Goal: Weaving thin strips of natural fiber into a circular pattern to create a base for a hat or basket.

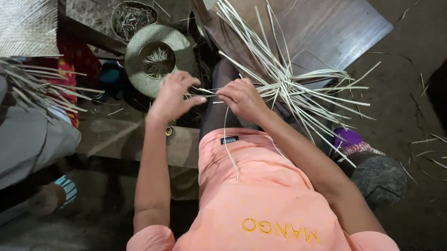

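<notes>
Both hands, left (172, 97) and right (242, 98), pinch pale straw strips (293, 83) beside a woven hat (157, 59).

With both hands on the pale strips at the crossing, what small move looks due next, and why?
Probably the left hand tucks the strip it pinches across toward the right hand. Both meet at the woven crossing of the strips, whose ends fan out loose, and one strip hangs down over the shirt.

Head view — steeply downward, close.
</notes>
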